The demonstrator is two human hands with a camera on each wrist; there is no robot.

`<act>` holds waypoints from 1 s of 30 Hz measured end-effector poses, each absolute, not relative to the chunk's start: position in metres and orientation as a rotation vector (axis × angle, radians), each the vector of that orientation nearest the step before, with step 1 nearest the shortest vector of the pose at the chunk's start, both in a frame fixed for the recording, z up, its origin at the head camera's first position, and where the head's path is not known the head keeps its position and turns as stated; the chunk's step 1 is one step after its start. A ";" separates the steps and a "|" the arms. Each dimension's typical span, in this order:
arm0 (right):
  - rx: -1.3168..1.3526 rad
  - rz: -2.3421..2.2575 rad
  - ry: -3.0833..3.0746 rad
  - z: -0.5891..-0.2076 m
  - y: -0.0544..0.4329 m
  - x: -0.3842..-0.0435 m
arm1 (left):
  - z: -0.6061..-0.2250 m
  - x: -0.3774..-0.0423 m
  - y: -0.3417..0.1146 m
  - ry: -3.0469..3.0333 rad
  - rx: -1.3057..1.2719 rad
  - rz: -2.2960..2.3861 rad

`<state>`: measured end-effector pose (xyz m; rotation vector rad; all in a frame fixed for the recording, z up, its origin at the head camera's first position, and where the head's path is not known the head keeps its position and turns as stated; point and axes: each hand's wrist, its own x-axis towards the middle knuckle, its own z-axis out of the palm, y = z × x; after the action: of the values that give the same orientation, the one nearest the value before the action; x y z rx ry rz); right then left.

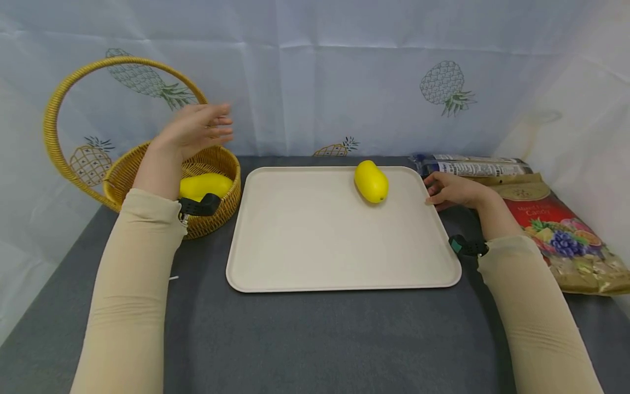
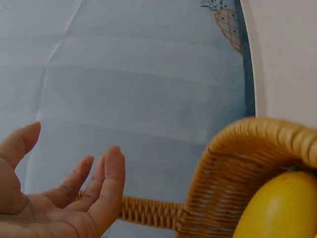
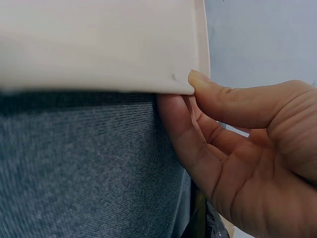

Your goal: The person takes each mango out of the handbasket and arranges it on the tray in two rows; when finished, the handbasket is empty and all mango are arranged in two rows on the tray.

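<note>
My left hand point(image 1: 197, 128) is raised over the wicker basket point(image 1: 223, 210), its fingers extended and loosely spread. Nothing is in its grasp in the left wrist view, where yellow fruit point(image 2: 280, 208) shows inside the basket beside it. At the far right, my right hand point(image 1: 458, 190) pinches the edge of a cream-coloured tray point(image 1: 325, 241). In the right wrist view the thumb lies on top of the rim and fingers reach beneath it. One smooth yellow oval fruit point(image 1: 371, 181) lies on the tray near its back edge.
The basket's tall arched handle point(image 1: 51, 123) rises at the left. A red and gold candy bag point(image 1: 566, 235) and a dark blue package point(image 1: 472, 166) lie at the right. Behind the grey-covered table point(image 1: 315, 339) hangs a pineapple-print cloth point(image 1: 305, 76).
</note>
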<state>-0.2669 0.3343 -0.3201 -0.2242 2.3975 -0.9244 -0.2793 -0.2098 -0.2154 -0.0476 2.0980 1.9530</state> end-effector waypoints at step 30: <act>-0.208 -0.929 2.389 -0.321 0.336 -0.268 | -0.269 -0.295 -0.296 2.207 -0.180 1.411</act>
<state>-0.2684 0.3355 -0.3212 -0.2077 2.3891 -0.9291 -0.2954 -0.2955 -0.2690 -0.1800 2.2072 1.4106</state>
